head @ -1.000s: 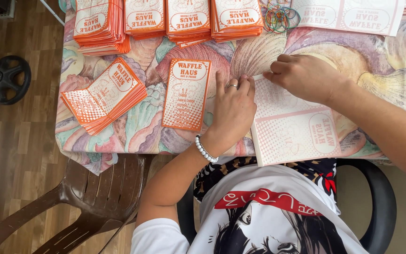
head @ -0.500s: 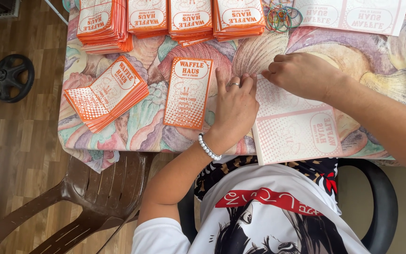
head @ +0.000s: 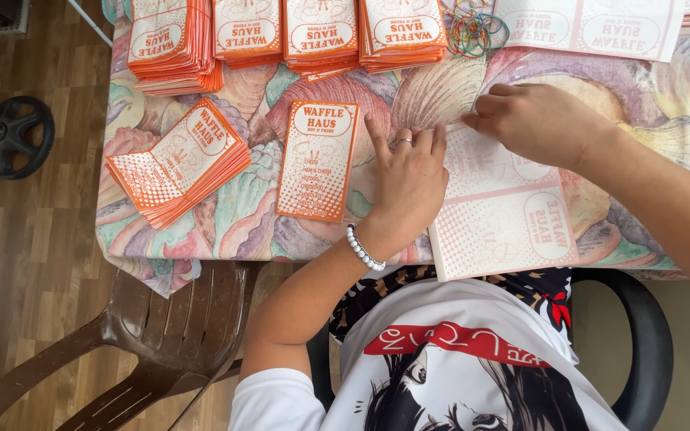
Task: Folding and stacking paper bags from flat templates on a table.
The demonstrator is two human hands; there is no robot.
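Your left hand [head: 410, 182] is pressing flat, fingers spread, on the left edge of a pale printed sheet stack [head: 505, 211] lying at the near edge of the table [head: 241, 215]. Your right hand [head: 541, 121] is pinching the top sheet's far edge, its grip narrow. A single orange folded paper bag [head: 317, 160] is lying just beside your left hand.
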